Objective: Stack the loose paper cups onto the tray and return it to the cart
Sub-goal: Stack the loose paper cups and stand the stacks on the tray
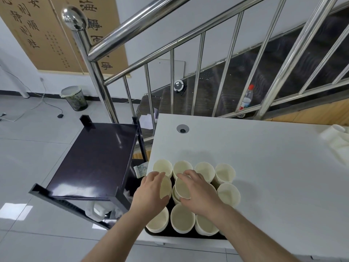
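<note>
Left hand [151,190] grips tilted cup [165,187]; right hand [198,193] fingers curled round cup stack [182,190] (tray [170,207] crowded). Risk: neighbours knocked over.

Single head-worn view, wide-angle, straight lines bowed toward edges. Looks forward and steeply down from standing height. Nearest: both forearms entering from bottom edge, left hand [151,191] and right hand [198,193] low centre, close to lens, over tray [170,234] of paper cups [182,218]. White table [264,167] fills right half; dark cart [94,159] left of centre. Far field: stair railing [151,21] across top, tiled floor [28,138] at left. No second view, so no shared region.
</note>
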